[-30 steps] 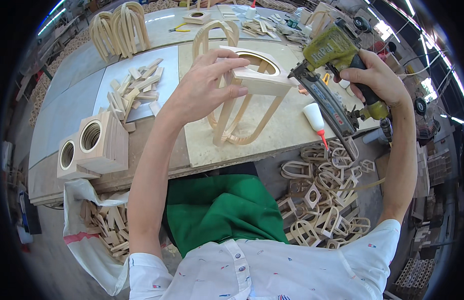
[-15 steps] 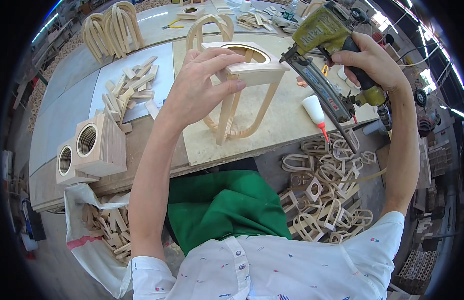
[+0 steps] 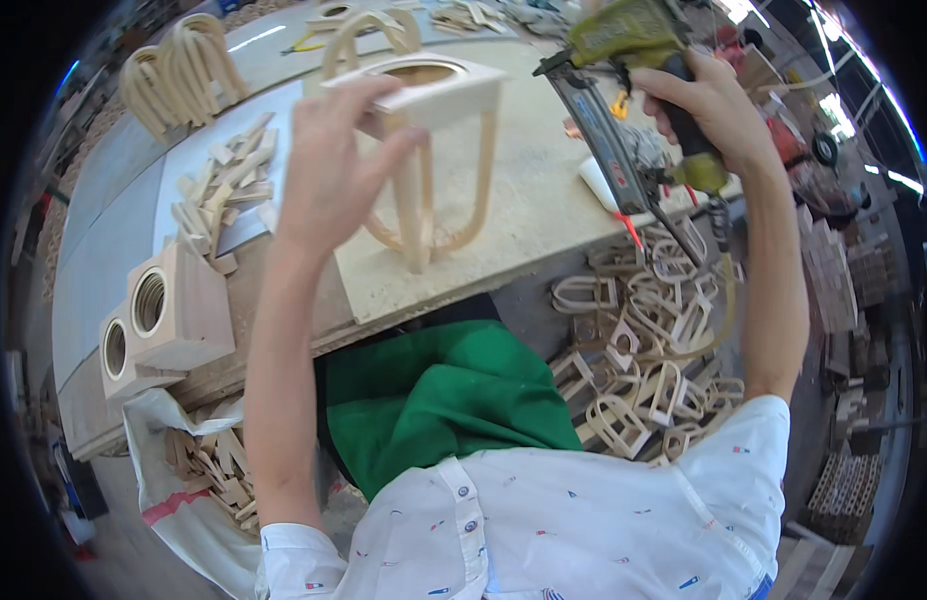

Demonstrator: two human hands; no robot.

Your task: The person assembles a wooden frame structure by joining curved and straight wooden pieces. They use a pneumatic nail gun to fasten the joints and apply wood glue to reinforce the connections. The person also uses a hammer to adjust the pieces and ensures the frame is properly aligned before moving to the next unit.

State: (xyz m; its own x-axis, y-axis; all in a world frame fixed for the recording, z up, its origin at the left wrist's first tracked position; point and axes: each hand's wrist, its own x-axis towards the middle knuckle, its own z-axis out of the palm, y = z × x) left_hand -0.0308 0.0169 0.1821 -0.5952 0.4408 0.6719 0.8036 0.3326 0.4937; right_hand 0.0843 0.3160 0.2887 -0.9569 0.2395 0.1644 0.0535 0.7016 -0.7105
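A small wooden frame [image 3: 473, 92] stands on the bench, its square top board pierced by a round hole and carried on bent wooden legs. My left hand [image 3: 333, 165], slightly blurred, grips the board's left side, thumb at the front and fingers over the top. My right hand [image 3: 718, 105] is wrapped around the black handle of a green nail gun [image 3: 623, 40], raised at the right. The gun's nose is a little apart from the frame's right corner. Behind the frame is a bent-wood arch [image 3: 368, 35].
Loose wood strips [image 3: 228, 180] lie left on the bench, near stacked square boards with round holes [image 3: 183, 310]. Bent arches [image 3: 183, 75] stand farther back. A white glue bottle [image 3: 593, 180] lies behind the gun. Finished frames [image 3: 618, 425] pile up below right; a sack [image 3: 148, 440] holds offcuts.
The nail gun's nose has come away from the frame's right corner, leaving a gap. My left hand still holds the frame, and the whole view has shifted.
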